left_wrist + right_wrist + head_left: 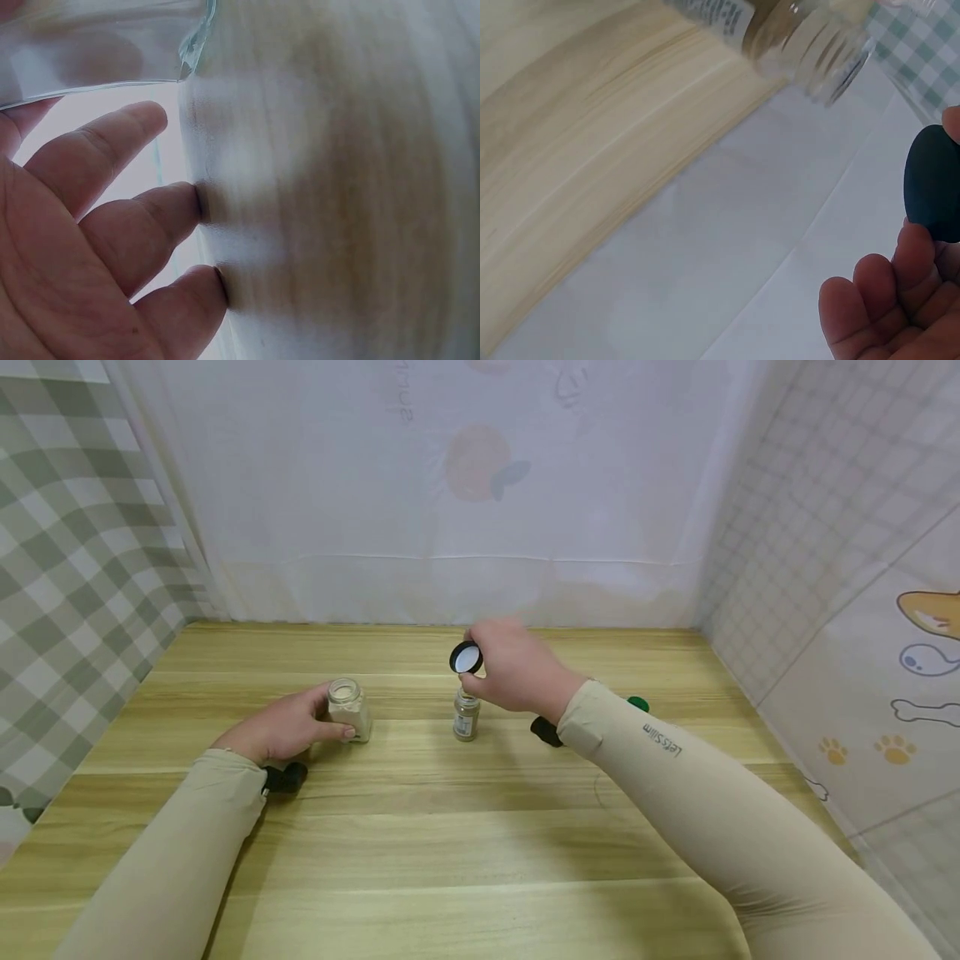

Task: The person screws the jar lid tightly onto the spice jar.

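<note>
On the left of the table, my left hand (288,725) grips an uncapped glass jar (356,714) of pale powder between thumb and fingers. The left wrist view has the glass jar (112,56) at its top left; the other fingers extend below it, tips at the table. My right hand (517,667) pinches a black lid (467,657), its white inner face towards the head camera. Just beneath stands a small glass spice jar (466,720) with a label and brownish contents. The right wrist view shows this spice jar's bare threaded neck (817,49), apart from the lid (934,184).
A green lid (638,703) lies at the right, partly behind the right sleeve (675,768). The wooden table (420,860) ends at a white curtain (360,510) at the back. Checked cloth (82,527) hangs on the left and a patterned sheet (847,635) on the right.
</note>
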A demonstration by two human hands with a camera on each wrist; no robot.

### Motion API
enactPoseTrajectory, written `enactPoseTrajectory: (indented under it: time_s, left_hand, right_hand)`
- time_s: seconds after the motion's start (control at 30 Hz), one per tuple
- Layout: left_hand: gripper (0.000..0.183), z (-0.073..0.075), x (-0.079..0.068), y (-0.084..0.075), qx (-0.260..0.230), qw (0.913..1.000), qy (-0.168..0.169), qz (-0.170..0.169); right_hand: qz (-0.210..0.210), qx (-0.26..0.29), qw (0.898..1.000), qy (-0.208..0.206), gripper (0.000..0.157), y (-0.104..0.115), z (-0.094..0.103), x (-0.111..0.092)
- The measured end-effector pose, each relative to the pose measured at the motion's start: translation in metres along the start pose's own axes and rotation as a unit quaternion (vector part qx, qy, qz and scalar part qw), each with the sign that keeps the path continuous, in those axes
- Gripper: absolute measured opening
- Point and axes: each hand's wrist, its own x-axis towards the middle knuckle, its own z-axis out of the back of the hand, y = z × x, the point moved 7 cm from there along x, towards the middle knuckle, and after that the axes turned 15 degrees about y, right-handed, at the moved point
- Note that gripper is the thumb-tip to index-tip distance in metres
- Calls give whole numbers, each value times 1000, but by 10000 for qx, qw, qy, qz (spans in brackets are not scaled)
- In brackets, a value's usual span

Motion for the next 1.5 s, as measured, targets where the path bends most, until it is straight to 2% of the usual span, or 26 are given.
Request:
enactPoseTrajectory:
  time_s: [0.73,1.5]
  left_hand:
    - [68,-2,0,0,-59,10000,28,14]
    - [66,-2,1,1,-234,9997,53,-14]
  right_hand:
    - [388,-323,9986,138,28,40,-19,24]
    - [201,-645,9966,466,36,60,-33,46]
